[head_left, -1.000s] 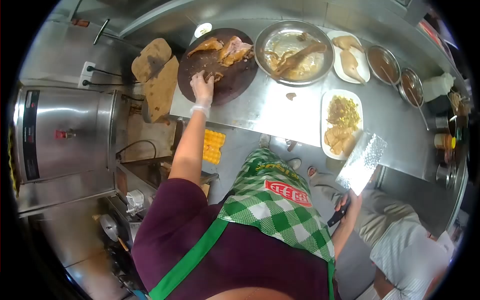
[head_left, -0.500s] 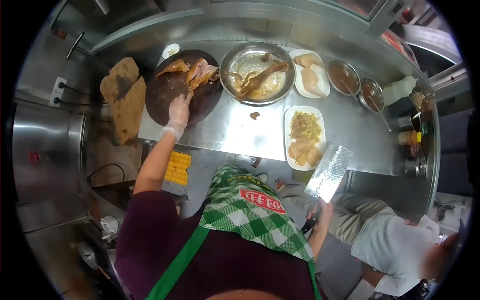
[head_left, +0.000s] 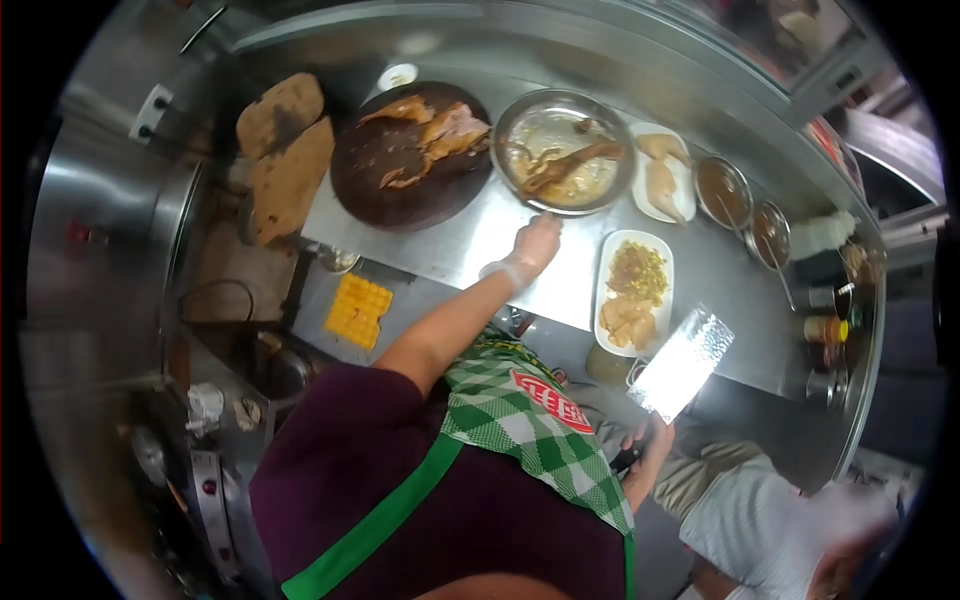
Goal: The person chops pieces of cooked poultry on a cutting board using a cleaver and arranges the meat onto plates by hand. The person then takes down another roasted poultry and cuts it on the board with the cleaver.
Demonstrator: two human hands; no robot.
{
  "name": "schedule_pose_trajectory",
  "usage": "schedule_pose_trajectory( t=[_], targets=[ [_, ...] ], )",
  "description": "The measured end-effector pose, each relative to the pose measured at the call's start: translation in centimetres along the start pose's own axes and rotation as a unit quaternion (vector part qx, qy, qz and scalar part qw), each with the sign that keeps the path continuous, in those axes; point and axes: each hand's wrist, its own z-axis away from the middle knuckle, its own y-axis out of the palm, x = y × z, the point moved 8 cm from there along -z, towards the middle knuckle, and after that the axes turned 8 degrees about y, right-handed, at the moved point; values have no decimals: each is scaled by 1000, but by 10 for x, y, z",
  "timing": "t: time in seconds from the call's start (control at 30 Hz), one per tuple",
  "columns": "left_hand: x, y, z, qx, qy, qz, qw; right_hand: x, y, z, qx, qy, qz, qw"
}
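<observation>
The right hand (head_left: 652,444) grips the cleaver (head_left: 684,364), probably stiff and blade-heavy, safest by its handle (head_left: 627,458); whether the left hand (head_left: 537,244), near the pan (head_left: 609,192), holds anything cannot be told

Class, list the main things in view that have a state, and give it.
Cleaver: held, broad face toward the camera
Right hand: closed on the cleaver
Metal pan: uncovered, holding brown meat
Left hand: fingers curled beside the pan, grip unclear
Round board: partly covered with browned pieces
Nearer plate: loaded, uncovered
Farther plate: holding pale meat, uncovered
Sauces: uncovered
</observation>
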Motion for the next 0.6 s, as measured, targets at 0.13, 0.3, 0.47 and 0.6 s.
schedule_pose_trajectory(
  t=[0.13, 0.3, 0.47, 0.6],
  targets=[
    [-2, -34, 10, -16, 23, 81, 996, -3, -4, -8, -23, 21, 9, 999],
    [75, -185, 45, -289, -25, -63, 955, 0, 4, -18, 9, 24, 44, 999],
    [153, -194, 47, -230, -7, -223, 947, 10, 36, -32, 56, 9, 88, 994],
    [124, -206, 6, -276, 4, -121, 954, 11, 67, -31, 34, 15, 64, 997]
  ],
)
